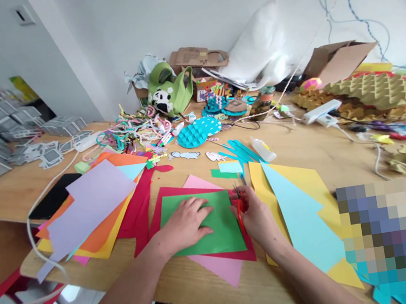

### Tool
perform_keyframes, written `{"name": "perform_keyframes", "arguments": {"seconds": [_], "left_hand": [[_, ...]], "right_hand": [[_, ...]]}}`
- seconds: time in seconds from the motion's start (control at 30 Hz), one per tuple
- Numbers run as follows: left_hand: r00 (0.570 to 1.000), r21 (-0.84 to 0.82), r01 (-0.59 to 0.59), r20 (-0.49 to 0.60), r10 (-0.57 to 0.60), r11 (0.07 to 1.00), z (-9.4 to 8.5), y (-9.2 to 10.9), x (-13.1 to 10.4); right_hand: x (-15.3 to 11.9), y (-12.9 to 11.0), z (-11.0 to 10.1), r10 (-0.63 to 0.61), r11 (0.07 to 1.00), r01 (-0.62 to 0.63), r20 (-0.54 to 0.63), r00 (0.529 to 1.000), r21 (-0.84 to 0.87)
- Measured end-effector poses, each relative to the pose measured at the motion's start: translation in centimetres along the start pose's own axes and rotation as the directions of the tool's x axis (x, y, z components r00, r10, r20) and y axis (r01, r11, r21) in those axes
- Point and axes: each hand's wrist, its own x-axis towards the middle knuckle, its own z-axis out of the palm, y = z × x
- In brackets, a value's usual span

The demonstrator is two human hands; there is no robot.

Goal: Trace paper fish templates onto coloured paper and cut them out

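My left hand (190,225) lies flat with fingers spread on a green paper sheet (220,228). Beneath that sheet, a dark red sheet (250,252) and a pink sheet (224,269) stick out at the edges. At the green sheet's right edge, my right hand (255,213) is closed around red-handled scissors (240,212), whose blades point away from me. Just beyond the scissors are a light blue paper strip (230,166) and a green strip (219,173).
Coloured sheets (92,204) are piled at left over a black tablet-like object (55,197). Yellow paper (306,177) and light blue paper (300,218) lie at right. Behind are a glue bottle (263,149), a green panda bag (169,91) and egg trays (380,90). A white cable (35,243) hangs over the left edge.
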Motion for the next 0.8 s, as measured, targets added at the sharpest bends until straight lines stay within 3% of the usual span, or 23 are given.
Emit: {"name": "perform_keyframes", "arguments": {"seconds": [0.17,0.63,0.8], "left_hand": [[1.000,0.003,0.001,0.003,-0.001,1.000,0.0,0.0,0.0],[1.000,0.018,0.000,-0.008,0.000,1.000,0.1,0.0,-0.1],[0.991,-0.032,0.006,-0.135,-0.010,0.999,-0.2,-0.3,0.1]], "right_hand": [[-0.2,0.0,0.2,-0.027,0.989,0.033,-0.041,0.999,0.147],[0.1,1.1,0.5,0.001,0.985,0.002,-0.018,1.000,0.173],[-0.2,0.3,0.5,0.002,0.929,0.028,-0.080,0.997,0.369]]}}
